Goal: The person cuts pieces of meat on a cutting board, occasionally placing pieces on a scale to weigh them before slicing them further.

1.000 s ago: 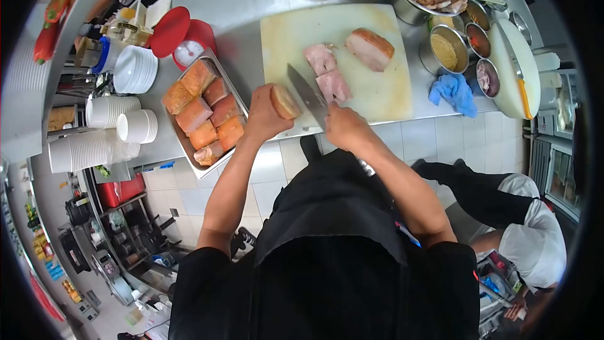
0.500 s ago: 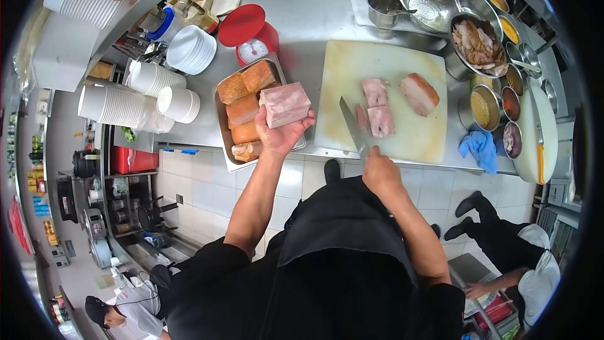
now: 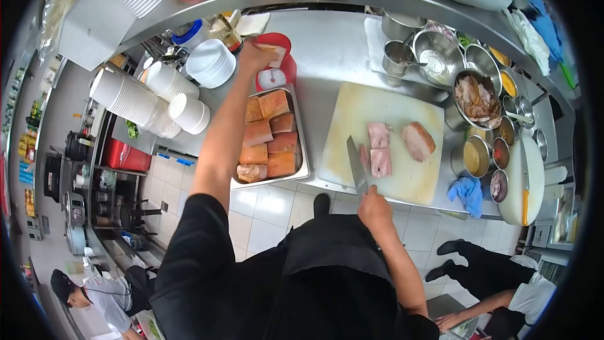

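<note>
Far left, the left hand [image 3: 257, 58] is gripping a pale meat block [image 3: 273, 54], best centred on the round red scale [image 3: 290, 70]. The right hand [image 3: 376, 209] is clasping a steel knife [image 3: 356, 165].

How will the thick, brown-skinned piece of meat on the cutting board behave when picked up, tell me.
The thick piece of meat is probably fairly firm, as it stands thick without slumping. It looks solid, so likely rather heavy for its size. Its blocky shape on the cutting board suggests it would hardly roll.

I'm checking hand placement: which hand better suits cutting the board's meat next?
Probably the right hand: it holds the knife at the cutting board, while the left hand is at the red scale.
</note>
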Available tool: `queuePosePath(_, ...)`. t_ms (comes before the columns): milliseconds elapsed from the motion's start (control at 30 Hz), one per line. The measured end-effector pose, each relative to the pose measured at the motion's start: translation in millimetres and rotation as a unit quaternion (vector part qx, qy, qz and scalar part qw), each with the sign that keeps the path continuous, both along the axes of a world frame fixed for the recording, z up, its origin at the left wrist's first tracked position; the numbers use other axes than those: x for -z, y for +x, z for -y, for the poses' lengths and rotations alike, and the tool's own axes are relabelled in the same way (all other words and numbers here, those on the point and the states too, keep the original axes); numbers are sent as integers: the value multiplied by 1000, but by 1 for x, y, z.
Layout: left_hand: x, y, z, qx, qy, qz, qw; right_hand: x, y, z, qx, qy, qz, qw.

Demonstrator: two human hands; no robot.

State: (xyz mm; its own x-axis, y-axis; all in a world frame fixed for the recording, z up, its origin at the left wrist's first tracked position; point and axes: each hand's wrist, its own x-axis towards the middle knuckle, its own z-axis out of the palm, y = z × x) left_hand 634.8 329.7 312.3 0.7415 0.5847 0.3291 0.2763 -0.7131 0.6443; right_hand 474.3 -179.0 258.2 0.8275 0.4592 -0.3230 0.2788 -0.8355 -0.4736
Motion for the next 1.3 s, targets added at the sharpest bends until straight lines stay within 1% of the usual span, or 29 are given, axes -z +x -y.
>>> queuePosePath(33, -5, 11, -16, 3, 1, 5, 1000, 3, -1, 0, 3, 1, 9, 1000)
queuePosePath(100, -22, 23, -24, -9, 11, -185, 983, 5, -3, -1, 9, -3, 11, 1000)
queuePosePath(133, -27, 28, -26, -8, 0, -228, 974, 7, -4, -2, 7, -2, 23, 1000)
queuePosePath(233, -27, 37, -25, -8, 39, -254, 966, 9, -5, -2, 17, 8, 31, 999)
queuePosePath(267, -24, 39, -28, -1, 36, -261, 965, 9, -7, -1, 22, 15, 26, 999)
queuePosePath(367, -14, 41, -35, 21, 24, -254, 967, 9, -9, -3, 31, 15, 30, 999)
queuePosePath(400, -13, 41, -36, 20, 56, -270, 961, 9, -9, -4, 33, 14, 25, 999)
queuePosePath(433, -10, 41, -36, 22, 55, -275, 960, 10, -9, -4, 35, 14, 28, 999)
queuePosePath(500, 1, 42, -45, 27, 39, -244, 969, 8, -7, -6, 34, 13, 27, 999)
queuePosePath(567, 12, 43, -54, 35, 35, -240, 969, 4, -5, -7, 43, -9, 12, 999)
queuePosePath(633, 5, 41, -42, -16, 8, -222, 975, 6, -5, -6, 40, -8, 12, 999)
queuePosePath(700, 0, 43, -34, -29, -4, -240, 970, 4, -5, -7, 38, -6, 15, 999)
queuePosePath(767, -8, 42, -28, -168, -25, -111, 979, -2, -4, -7, 38, -11, 6, 999)
queuePosePath(800, -11, 41, -26, -193, -7, -58, 979, -2, -4, -7, 38, -12, 5, 999)
queuePosePath(833, -15, 41, -24, -193, -8, -59, 979, -2, -4, -7, 38, -11, 8, 999)
queuePosePath(900, -30, 39, -10, -303, -124, -75, 942, -1, -4, -6, 38, -11, 9, 999)
queuePosePath(967, -24, 43, -20, -303, -127, -74, 942, 1, -5, -6, 45, -8, 9, 999)
queuePosePath(1033, -18, 46, -22, -298, -124, -124, 938, 2, -6, -6, 51, -6, 12, 999)
queuePosePath(1067, -9, 51, -27, -297, -124, -125, 939, 3, -7, -6, 56, -4, 15, 998)
queuePosePath(1133, 4, 60, -31, -312, -65, -171, 932, 2, -7, -6, 58, -3, 12, 998)
queuePosePath(1167, 5, 60, -32, -310, -64, -171, 933, 2, -7, -6, 59, -1, 11, 998)
queuePosePath(1200, 6, 59, -33, -270, -162, -210, 925, 2, -7, -6, 60, 0, 11, 998)
queuePosePath(1233, 7, 57, -35, -226, -258, -247, 906, 2, -7, -7, 60, -1, 8, 998)
queuePosePath(1267, 7, 55, -30, -278, -201, -185, 921, 1, -7, -6, 60, -1, 5, 998)
queuePosePath(1300, 6, 52, -26, -279, -200, -183, 921, 2, -6, -6, 59, 0, 5, 998)
